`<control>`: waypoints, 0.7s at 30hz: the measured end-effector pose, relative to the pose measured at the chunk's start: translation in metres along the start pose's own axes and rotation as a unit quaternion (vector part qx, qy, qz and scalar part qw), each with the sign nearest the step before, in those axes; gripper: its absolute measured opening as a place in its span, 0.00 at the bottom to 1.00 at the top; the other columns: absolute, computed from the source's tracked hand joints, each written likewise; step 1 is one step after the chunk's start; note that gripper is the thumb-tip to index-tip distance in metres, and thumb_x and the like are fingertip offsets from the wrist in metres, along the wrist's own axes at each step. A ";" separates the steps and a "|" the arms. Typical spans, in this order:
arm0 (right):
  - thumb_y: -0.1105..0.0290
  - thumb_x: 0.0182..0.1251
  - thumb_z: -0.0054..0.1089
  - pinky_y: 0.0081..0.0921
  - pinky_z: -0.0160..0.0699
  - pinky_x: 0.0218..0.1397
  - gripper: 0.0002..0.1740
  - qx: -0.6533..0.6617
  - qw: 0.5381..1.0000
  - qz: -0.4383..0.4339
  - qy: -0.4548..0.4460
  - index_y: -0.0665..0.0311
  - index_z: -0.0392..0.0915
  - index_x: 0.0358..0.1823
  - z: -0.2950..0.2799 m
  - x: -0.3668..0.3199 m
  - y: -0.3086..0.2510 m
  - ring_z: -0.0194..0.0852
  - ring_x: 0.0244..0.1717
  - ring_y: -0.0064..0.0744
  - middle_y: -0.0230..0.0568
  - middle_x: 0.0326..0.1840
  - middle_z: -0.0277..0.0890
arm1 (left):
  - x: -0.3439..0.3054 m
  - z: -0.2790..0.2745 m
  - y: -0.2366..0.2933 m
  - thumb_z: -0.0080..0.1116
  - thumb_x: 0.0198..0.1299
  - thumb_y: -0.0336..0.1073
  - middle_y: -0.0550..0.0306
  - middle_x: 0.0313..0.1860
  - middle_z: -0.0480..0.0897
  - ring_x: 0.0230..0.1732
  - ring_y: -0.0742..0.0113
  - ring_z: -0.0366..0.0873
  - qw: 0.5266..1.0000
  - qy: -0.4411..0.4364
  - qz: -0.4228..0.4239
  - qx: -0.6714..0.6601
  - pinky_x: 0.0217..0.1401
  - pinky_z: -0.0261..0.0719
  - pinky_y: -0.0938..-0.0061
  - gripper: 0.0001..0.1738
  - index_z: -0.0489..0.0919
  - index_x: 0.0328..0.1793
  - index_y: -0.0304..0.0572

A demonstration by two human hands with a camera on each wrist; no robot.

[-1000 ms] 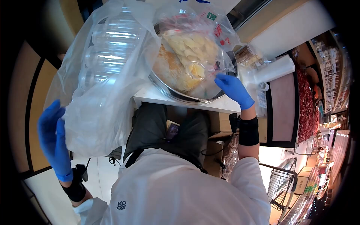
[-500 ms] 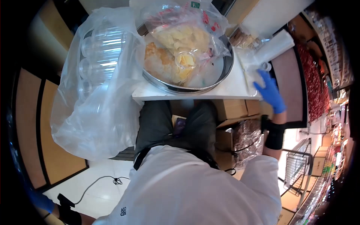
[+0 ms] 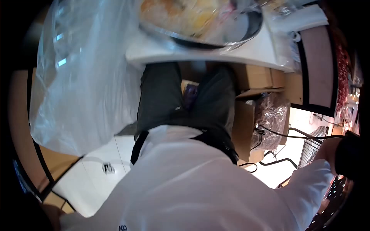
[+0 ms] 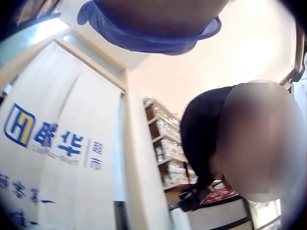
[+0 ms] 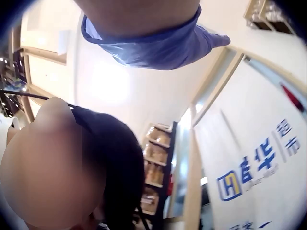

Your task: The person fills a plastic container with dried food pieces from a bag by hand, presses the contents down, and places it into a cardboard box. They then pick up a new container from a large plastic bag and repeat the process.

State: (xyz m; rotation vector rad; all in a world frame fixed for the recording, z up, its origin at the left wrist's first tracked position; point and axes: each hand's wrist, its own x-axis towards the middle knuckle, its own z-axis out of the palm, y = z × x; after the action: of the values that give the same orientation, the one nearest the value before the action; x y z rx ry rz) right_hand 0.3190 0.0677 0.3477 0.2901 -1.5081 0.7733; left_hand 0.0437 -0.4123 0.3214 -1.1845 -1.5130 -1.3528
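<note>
My left hand point(image 4: 144, 40), in a blue glove, shows in the left wrist view only as its cuff and back edge; its fingers are hidden. In the right wrist view my gloved right hand point(image 5: 158, 52) has its thumb sticking out straight, with nothing seen in its grasp. Both hands are raised out to the sides, away from the table. A big translucent plastic bag point(image 3: 86, 100) of clear plastic containers hangs over the table's left part. Beside it sits a round metal pan point(image 3: 250, 32) holding plastic-bagged yellow food point(image 3: 204, 17).
The white table point(image 3: 169, 52) has a plastic roll point(image 3: 308, 19) at its right. Below stand cardboard boxes point(image 3: 256, 77) and a wrapped bundle point(image 3: 271, 115). A black cable point(image 3: 296, 136) runs to my right wrist, near a wire cart point(image 3: 312, 144). Another person's arm is not seen.
My left hand came off the bag and swung out left. My right hand left the pan's edge, passed the table's right end and moved far right. The head view tilted down.
</note>
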 end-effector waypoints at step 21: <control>0.50 0.71 0.44 0.59 0.36 0.79 0.34 0.211 0.973 0.083 -0.042 0.59 0.58 0.73 0.061 -0.061 -0.013 0.48 0.77 0.53 0.52 0.74 0.56 | -0.094 0.105 0.016 0.39 0.72 0.57 0.42 0.75 0.63 0.77 0.44 0.55 0.956 -0.008 -0.150 -0.254 0.76 0.53 0.46 0.31 0.67 0.72 0.45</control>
State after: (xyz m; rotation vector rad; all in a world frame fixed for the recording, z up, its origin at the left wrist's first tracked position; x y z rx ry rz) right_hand 0.2864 0.0036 0.2980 0.5238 -1.4480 1.2309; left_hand 0.0880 -0.3219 0.2218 -1.3027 -1.4385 -2.0290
